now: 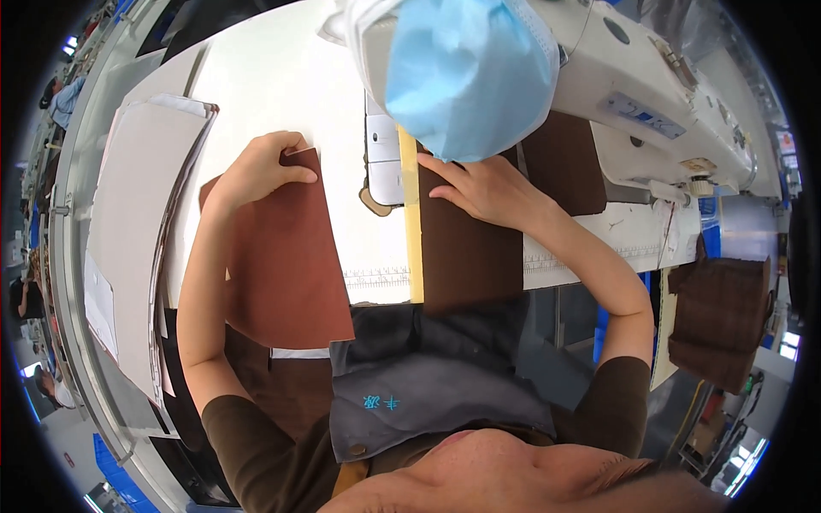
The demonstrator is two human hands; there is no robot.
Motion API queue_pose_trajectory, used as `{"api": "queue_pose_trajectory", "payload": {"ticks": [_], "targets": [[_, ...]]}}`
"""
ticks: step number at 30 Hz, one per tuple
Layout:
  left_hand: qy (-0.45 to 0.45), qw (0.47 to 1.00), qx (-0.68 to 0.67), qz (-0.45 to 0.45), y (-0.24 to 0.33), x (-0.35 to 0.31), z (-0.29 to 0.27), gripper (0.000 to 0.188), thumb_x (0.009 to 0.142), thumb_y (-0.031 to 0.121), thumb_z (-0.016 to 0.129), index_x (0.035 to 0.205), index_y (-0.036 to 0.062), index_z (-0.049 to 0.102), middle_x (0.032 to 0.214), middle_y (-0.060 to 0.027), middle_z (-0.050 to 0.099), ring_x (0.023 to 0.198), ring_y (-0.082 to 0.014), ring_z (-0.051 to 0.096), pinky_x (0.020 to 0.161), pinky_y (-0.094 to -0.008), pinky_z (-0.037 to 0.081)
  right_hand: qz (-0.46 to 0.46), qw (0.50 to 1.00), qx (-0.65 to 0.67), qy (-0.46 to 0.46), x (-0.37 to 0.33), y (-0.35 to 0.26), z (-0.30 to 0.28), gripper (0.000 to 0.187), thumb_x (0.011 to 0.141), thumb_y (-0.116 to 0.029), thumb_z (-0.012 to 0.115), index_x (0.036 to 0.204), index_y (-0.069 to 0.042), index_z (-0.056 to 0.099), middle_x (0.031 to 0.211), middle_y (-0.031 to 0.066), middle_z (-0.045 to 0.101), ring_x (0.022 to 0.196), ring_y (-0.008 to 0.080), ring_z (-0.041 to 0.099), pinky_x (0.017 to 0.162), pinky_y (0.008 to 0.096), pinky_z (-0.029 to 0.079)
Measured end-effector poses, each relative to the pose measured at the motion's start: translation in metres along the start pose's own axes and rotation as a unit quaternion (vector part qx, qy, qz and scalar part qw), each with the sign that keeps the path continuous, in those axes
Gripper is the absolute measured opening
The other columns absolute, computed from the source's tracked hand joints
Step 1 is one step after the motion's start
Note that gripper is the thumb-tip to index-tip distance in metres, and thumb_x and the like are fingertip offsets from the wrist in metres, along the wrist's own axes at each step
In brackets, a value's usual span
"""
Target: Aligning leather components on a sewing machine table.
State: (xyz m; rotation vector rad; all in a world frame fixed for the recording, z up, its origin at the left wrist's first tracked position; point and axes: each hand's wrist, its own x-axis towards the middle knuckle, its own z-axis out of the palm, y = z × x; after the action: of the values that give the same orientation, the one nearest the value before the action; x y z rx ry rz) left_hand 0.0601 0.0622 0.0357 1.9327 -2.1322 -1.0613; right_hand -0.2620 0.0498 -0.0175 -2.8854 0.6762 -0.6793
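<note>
My left hand [272,167] pinches the upper edge of a reddish-brown leather-like panel [286,248] between thumb and fingers. The panel hangs over the table's near edge toward my lap. To the right lies a dark brown panel [470,256], with a yellow strip [411,239] along its left side. My right hand [492,190] rests on this dark panel, fingers stretched out and thumb apart, the fingertips close to the strip. A light blue face mask [470,77] hangs over the machine just beyond this hand and hides what is behind it.
A white sewing machine [633,103] stands at the far right. Another dark brown piece [564,167] lies beneath its arm. Grey-backed sheets [141,197] are stacked at the left. A ruler scale [376,278] runs along the white table's near edge. Brown pieces [718,321] hang at the right.
</note>
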Motion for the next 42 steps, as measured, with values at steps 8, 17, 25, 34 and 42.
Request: {"api": "queue_pose_trajectory", "payload": {"ticks": [8, 17, 25, 34, 42], "targets": [[0.091, 0.952, -0.206, 0.209, 0.051, 0.002, 0.046, 0.009, 0.088, 0.005, 0.061, 0.094, -0.0003, 0.065, 0.084, -0.0062, 0.065, 0.081, -0.0157, 0.061, 0.076, -0.0274, 0.048, 0.007, 0.999, -0.047, 0.026, 0.000, 0.000, -0.004, 0.049, 0.080, -0.028, 0.071, 0.121, -0.007, 0.055, 0.111, 0.0062, 0.056, 0.102, 0.0237, 0.057, 0.091, 0.0365, 0.048], [0.197, 0.930, -0.044, 0.306, 0.057, 0.037, 0.074, 0.025, 0.080, -0.009, 0.057, 0.097, 0.0052, 0.069, 0.097, -0.0084, 0.063, 0.089, -0.0256, 0.062, 0.073, -0.0342, 0.052, 0.026, 0.999, -0.033, 0.032, -0.003, -0.003, -0.001, 0.042, 0.080, -0.026, 0.070, 0.115, -0.006, 0.057, 0.106, 0.0049, 0.058, 0.099, 0.0220, 0.057, 0.089, 0.0341, 0.049], [0.231, 0.915, 0.032, 0.330, 0.053, 0.043, 0.070, 0.035, 0.070, -0.014, 0.055, 0.091, 0.0072, 0.073, 0.093, -0.0078, 0.064, 0.091, -0.0256, 0.060, 0.073, -0.0349, 0.054, 0.028, 0.999, -0.021, 0.028, -0.004, -0.003, -0.002, 0.040, 0.079, -0.023, 0.071, 0.112, -0.006, 0.058, 0.104, 0.0050, 0.058, 0.097, 0.0217, 0.057, 0.087, 0.0342, 0.050], [0.229, 0.913, 0.043, 0.334, 0.052, 0.044, 0.071, 0.036, 0.071, -0.014, 0.057, 0.092, 0.0094, 0.073, 0.093, -0.0070, 0.064, 0.089, -0.0242, 0.061, 0.070, -0.0346, 0.054, 0.021, 0.999, -0.022, 0.039, -0.006, -0.006, -0.001, 0.038, 0.079, -0.023, 0.071, 0.111, -0.006, 0.059, 0.104, 0.0048, 0.058, 0.096, 0.0219, 0.057, 0.086, 0.0345, 0.050], [0.258, 0.882, 0.037, 0.392, 0.044, 0.058, 0.072, 0.037, 0.069, -0.015, 0.056, 0.093, 0.0077, 0.073, 0.100, -0.0087, 0.065, 0.095, -0.0282, 0.062, 0.079, -0.0343, 0.054, 0.010, 0.997, -0.060, 0.035, -0.002, -0.004, 0.000, 0.035, 0.079, -0.020, 0.067, 0.108, -0.002, 0.060, 0.100, 0.0072, 0.060, 0.095, 0.0228, 0.058, 0.086, 0.0344, 0.050]]}}
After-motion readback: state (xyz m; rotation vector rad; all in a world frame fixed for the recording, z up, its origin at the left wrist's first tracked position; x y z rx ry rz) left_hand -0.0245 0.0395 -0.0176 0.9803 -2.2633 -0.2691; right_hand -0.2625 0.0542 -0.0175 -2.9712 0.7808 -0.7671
